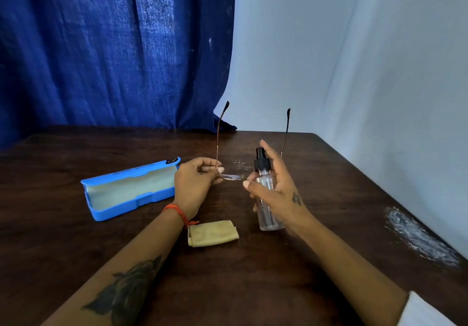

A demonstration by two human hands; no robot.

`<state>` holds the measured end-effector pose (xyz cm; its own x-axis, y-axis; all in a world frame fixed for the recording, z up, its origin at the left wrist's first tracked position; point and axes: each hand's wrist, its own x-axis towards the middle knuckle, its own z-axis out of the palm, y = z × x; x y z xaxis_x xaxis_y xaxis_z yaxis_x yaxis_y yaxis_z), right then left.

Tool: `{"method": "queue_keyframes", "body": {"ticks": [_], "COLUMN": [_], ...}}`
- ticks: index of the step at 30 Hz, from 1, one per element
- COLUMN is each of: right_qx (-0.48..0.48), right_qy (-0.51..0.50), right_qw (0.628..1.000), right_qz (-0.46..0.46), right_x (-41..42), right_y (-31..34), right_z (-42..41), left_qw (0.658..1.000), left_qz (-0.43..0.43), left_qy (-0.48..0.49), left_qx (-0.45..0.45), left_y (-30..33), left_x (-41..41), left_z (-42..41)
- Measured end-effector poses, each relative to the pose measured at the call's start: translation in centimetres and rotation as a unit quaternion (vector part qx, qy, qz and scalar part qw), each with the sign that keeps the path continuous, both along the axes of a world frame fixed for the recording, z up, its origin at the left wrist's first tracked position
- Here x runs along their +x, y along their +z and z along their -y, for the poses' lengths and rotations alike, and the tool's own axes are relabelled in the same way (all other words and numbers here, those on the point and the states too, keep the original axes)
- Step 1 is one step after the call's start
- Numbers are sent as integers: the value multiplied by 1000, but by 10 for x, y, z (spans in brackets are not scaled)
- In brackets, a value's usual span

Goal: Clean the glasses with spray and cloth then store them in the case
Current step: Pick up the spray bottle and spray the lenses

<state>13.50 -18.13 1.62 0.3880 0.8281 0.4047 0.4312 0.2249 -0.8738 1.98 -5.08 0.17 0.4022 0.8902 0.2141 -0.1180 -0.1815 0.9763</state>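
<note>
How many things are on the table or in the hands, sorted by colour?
Blue: 1, the open case
Yellow: 1, the cloth
Clear: 2, the spray bottle and the glasses
Total: 4

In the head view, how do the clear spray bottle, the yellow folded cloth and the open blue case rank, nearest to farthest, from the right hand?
1. Clear spray bottle: held in the right hand.
2. Yellow folded cloth: on the table, lower left.
3. Open blue case: far left.
</note>
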Motion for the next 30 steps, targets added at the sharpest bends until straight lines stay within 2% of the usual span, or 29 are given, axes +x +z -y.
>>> {"method": "queue_keyframes", "body": {"ticks": [3, 5, 8, 12, 16, 22, 26, 30], "right_qx": [-14, -1, 16, 35, 52, 16, 7, 20], "right_qy": [45, 43, 16, -1, -54, -99, -126, -139], "right_qw": [997, 997, 1000, 999, 989, 964, 952, 950], "right_qz": [-56, -57, -15, 10, 128, 245, 280, 278], "right_x": [4, 5, 7, 8, 5, 1, 2, 3], "right_y": [0, -1, 0, -1, -4, -7, -7, -9], "right_z": [0, 0, 0, 1, 0, -4, -6, -5], "left_qw": [1000, 1000, 999, 990, 976, 969, 968, 969], "left_qz": [4, 4, -6, -34, -50, -40, -37, -37], "left_qy": [0, 2, 18, 69, 101, 115, 116, 110], "left_qx": [2, 10, 37, 122, 187, 213, 220, 220], "left_y": [1, 2, 4, 8, 10, 13, 14, 12], "left_x": [2, 2, 3, 3, 2, 2, 3, 3], "left_z": [0, -1, 0, 4, 9, 16, 17, 18]}}
